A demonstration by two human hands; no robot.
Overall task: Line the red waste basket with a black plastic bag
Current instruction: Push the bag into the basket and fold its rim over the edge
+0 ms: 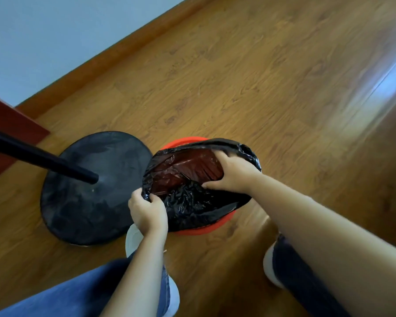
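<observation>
On wood floor (249, 92), red basket (200, 230) has black bag (188, 202) crumpled over its mouth. Left hand (146, 213) grip pinches the bag's near-left edge. Right hand (234, 173) grip curls over its far rim.

No text, label, brand, number or sign can be read anywhere in this view. The black plastic bag (192, 202), the rim of the red waste basket (199, 231) and the round black base (78, 202) beside them all show plain, unmarked surfaces
</observation>
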